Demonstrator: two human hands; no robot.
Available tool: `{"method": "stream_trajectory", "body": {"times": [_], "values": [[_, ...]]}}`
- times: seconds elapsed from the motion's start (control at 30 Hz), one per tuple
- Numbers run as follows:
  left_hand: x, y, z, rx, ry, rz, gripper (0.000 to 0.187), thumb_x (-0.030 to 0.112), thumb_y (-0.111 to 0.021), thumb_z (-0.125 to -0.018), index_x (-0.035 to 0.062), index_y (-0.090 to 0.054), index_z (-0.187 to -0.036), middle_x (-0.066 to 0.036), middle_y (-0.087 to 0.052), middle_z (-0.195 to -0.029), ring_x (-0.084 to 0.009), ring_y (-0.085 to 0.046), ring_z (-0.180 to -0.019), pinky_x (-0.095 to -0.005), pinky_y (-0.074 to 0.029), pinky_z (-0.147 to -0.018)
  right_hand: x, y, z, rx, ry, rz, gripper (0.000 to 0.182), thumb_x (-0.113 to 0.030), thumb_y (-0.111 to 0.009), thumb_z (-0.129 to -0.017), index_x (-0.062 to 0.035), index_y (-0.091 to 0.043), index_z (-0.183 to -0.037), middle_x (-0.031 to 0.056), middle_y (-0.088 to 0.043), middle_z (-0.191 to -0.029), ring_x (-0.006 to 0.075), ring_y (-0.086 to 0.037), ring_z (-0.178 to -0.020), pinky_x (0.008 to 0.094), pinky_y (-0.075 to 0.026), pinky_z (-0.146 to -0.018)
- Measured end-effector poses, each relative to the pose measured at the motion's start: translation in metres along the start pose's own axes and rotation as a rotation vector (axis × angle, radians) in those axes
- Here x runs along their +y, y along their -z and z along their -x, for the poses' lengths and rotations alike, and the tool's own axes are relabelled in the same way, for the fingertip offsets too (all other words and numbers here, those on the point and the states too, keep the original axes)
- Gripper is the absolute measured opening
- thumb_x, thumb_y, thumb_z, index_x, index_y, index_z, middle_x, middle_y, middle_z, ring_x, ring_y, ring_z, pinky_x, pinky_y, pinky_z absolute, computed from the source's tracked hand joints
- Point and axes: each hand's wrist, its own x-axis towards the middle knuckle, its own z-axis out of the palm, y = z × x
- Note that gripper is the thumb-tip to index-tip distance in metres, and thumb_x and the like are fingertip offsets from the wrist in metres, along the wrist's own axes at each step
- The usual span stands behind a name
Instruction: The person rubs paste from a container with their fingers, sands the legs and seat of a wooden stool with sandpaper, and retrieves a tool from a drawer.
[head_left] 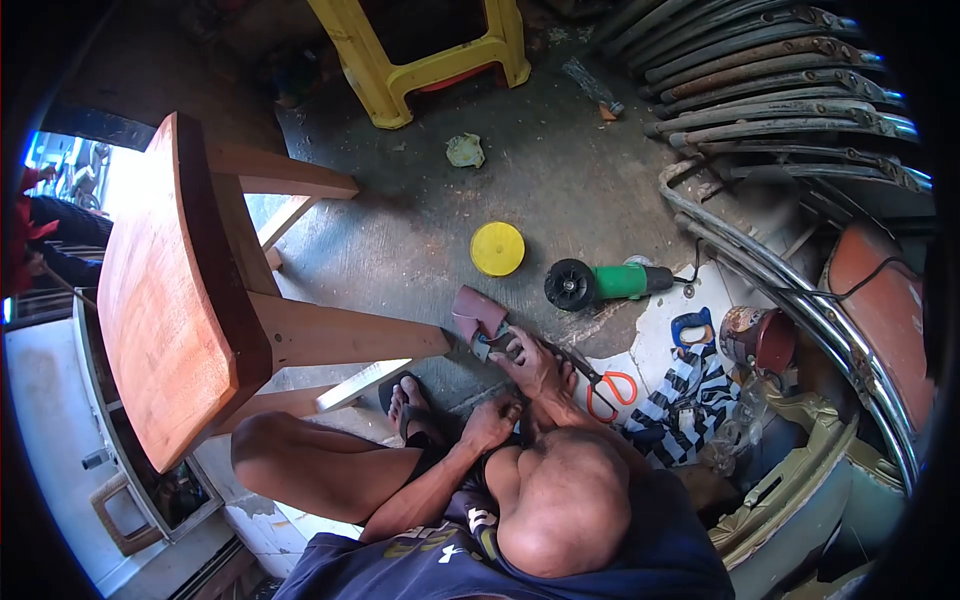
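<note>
My right hand (535, 366) reaches low over the floor, its fingers apart and the fingertips right at the lower edge of a curled reddish-brown sheet (478, 312) that looks like sandpaper. Scissors with orange handles (612, 394) lie just right of that hand. Closed near my bent knee is my left hand (491, 421), and what it may hold is hidden. A yellow round disc (497, 249) lies beyond the sheet. To its right rests a green angle grinder (618, 282) with a black head. On my left, a wooden stool (170, 300) lies on its side, legs pointing toward the middle.
A yellow plastic stool (440, 72) stands at the back. Metal chair frames (780, 105) are stacked at the right. Below them are a reddish-brown tin (770, 338), a blue-handled tool (692, 328) and a black-and-white cloth (675, 412). Crumpled paper (464, 151) lies on the floor.
</note>
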Motion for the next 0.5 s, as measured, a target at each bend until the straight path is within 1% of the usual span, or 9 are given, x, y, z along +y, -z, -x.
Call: {"method": "stream_trajectory", "body": {"times": [0.07, 0.17, 0.2, 0.23, 0.27, 0.3, 0.4, 0.47, 0.5], "values": [[-0.003, -0.001, 0.003, -0.007, 0.008, -0.002, 0.033, 0.034, -0.06, -0.1, 0.0044, -0.069, -0.113, -0.022, -0.073, -0.105, -0.0361, -0.07, -0.101, -0.0434, -0.052, -0.089, 0.004, -0.005, 0.006, 0.053, 0.055, 0.013, 0.07, -0.04, -0.082, -0.086, -0.0049, -0.056, -0.141, 0.016, -0.072, -0.108, 0.0261, -0.073, -0.08, 0.0374, -0.059, -0.071], [-0.022, -0.012, -0.008, 0.04, -0.1, -0.003, 0.044, 0.041, -0.056, -0.102, 0.0032, -0.07, -0.118, -0.024, -0.072, -0.112, -0.0385, -0.07, -0.107, -0.0456, -0.052, -0.093, -0.003, 0.002, -0.005, -0.136, -0.11, -0.083, 0.065, -0.039, -0.082, -0.086, -0.0041, -0.059, -0.135, 0.0173, -0.073, -0.105, 0.0282, -0.074, -0.082, 0.0391, -0.059, -0.072], [-0.012, -0.006, -0.006, -0.007, -0.044, -0.051, 0.049, 0.045, -0.055, -0.101, 0.0052, -0.069, -0.125, -0.024, -0.071, -0.119, -0.0395, -0.067, -0.115, -0.0471, -0.05, -0.1, -0.004, 0.001, -0.003, -0.126, -0.083, -0.055, 0.063, -0.038, -0.082, -0.086, -0.0041, -0.06, -0.134, 0.0172, -0.073, -0.104, 0.0284, -0.074, -0.083, 0.0393, -0.059, -0.072], [-0.023, -0.01, -0.012, 0.006, -0.1, -0.064, 0.052, 0.048, -0.055, -0.1, 0.0065, -0.068, -0.128, -0.024, -0.07, -0.124, -0.0397, -0.065, -0.12, -0.0478, -0.049, -0.104, -0.003, -0.001, -0.004, -0.113, -0.06, -0.027, 0.061, -0.038, -0.082, -0.086, -0.0041, -0.061, -0.132, 0.0171, -0.073, -0.104, 0.0286, -0.073, -0.083, 0.0394, -0.059, -0.072], [-0.034, -0.018, -0.02, 0.064, -0.171, -0.071, 0.043, 0.042, -0.054, -0.098, 0.0105, -0.071, -0.122, -0.024, -0.07, -0.121, -0.0437, -0.065, -0.116, -0.0495, -0.051, -0.101, -0.003, -0.002, -0.006, -0.096, -0.032, 0.003, 0.059, -0.038, -0.082, -0.086, -0.0041, -0.062, -0.13, 0.0169, -0.073, -0.103, 0.0288, -0.073, -0.083, 0.0396, -0.059, -0.072], [-0.025, -0.011, -0.021, -0.033, -0.087, -0.099, 0.046, 0.046, -0.056, -0.099, 0.0134, -0.07, -0.128, -0.02, -0.069, -0.129, -0.0389, -0.064, -0.122, -0.0472, -0.048, -0.105, -0.002, -0.003, -0.005, -0.082, -0.017, 0.033, 0.057, -0.037, -0.082, -0.086, -0.0041, -0.063, -0.128, 0.0168, -0.073, -0.102, 0.029, -0.073, -0.083, 0.0398, -0.058, -0.073], [-0.058, -0.033, -0.05, 0.006, -0.122, -0.059, 0.042, 0.04, -0.059, -0.095, 0.0131, -0.07, -0.125, -0.019, -0.072, -0.121, -0.038, -0.066, -0.117, -0.0475, -0.051, -0.1, 0.001, -0.005, -0.002, -0.043, -0.003, 0.104, 0.052, -0.036, -0.083, -0.085, -0.0042, -0.065, -0.123, 0.0164, -0.073, -0.101, 0.0296, -0.073, -0.084, 0.0403, -0.058, -0.073], [-0.046, -0.046, -0.056, 0.149, -0.177, -0.08, 0.05, 0.045, -0.053, -0.098, 0.0012, -0.072, -0.113, -0.03, -0.071, -0.11, -0.0473, -0.068, -0.099, -0.0554, -0.051, -0.086, 0.006, -0.006, -0.005, -0.024, -0.002, 0.137, 0.049, -0.035, -0.083, -0.085, -0.0042, -0.067, -0.119, 0.0161, -0.073, -0.099, 0.03, -0.073, -0.084, 0.0406, -0.058, -0.073], [-0.036, -0.043, -0.049, 0.172, -0.195, -0.078, 0.05, 0.045, -0.053, -0.098, 0.0012, -0.072, -0.113, -0.03, -0.071, -0.11, -0.0473, -0.068, -0.099, -0.0554, -0.051, -0.086, 0.009, -0.006, -0.006, -0.017, 0.009, 0.156, 0.047, -0.034, -0.083, -0.085, -0.0043, -0.068, -0.118, 0.016, -0.073, -0.099, 0.0302, -0.073, -0.084, 0.0408, -0.058, -0.073]]}}
